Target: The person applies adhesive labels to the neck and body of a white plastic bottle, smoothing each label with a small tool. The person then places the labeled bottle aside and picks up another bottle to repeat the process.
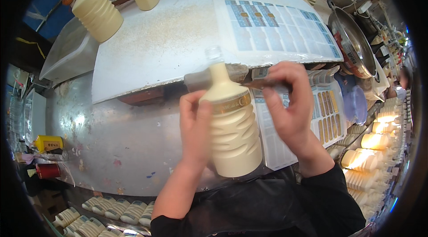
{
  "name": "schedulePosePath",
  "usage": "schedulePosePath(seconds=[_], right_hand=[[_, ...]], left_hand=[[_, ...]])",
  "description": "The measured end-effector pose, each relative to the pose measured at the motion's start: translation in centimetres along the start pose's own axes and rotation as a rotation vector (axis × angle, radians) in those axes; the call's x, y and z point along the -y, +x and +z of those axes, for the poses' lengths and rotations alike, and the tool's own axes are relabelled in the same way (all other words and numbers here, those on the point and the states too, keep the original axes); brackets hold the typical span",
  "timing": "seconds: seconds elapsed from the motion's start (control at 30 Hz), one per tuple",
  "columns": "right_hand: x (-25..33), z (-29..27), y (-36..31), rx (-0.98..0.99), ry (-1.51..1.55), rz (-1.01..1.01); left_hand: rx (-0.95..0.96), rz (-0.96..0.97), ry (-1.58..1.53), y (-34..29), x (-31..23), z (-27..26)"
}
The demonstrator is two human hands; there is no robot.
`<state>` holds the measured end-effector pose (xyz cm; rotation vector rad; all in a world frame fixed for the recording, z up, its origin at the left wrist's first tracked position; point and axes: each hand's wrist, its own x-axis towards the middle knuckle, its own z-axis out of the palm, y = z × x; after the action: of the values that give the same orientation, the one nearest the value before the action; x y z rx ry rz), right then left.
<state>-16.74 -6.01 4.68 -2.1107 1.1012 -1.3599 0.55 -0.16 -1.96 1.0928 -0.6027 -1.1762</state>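
A cream ribbed bottle [235,148] with a clear neck stands in front of me, tilted slightly to the left. A gold label band [232,104] runs around its shoulder. My left hand [195,123] grips the bottle's left side, thumb against the label band. In my right hand [290,98], the fingers close on a small brown tool [257,84], whose tip meets the bottle's right shoulder. Motion blurs that hand, and I cannot make out the tool's exact kind. Behind the bottle's neck lies a greyish folded cloth [196,80] at the board's edge.
On the white board [165,36] lies a sheet of blue labels [285,36]. Gold label strips [327,116] lie right of the bottle. Another cream bottle [98,14] stands back left. A metal pan [354,43] stands at right. Rows of bottles [370,159] line the right side.
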Motion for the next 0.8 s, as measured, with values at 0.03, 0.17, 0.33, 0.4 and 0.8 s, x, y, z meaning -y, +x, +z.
schedulePosePath(seconds=[0.03, 0.17, 0.33, 0.4, 0.8], right_hand=[[0.1, 0.3, 0.2, 0.034, -0.118, -0.254], [3.1, 1.1, -1.2, 0.402, -0.194, -0.602], [4.6, 1.8, -0.4, 0.305, -0.326, -0.628], [4.8, 2.8, -1.0, 0.36, -0.331, -0.657], [5.4, 1.9, 1.2, 0.32, -0.07, -0.085]], left_hand=[[-0.004, -0.017, -0.029, 0.0, 0.0, 0.0], [-0.006, -0.097, -0.188, -0.3, -0.4, 0.0], [-0.025, -0.106, -0.288, -0.6, -0.6, 0.2], [-0.019, -0.12, -0.316, -0.6, -0.5, 0.1], [0.011, -0.249, -0.527, -1.0, -0.8, 0.2]])
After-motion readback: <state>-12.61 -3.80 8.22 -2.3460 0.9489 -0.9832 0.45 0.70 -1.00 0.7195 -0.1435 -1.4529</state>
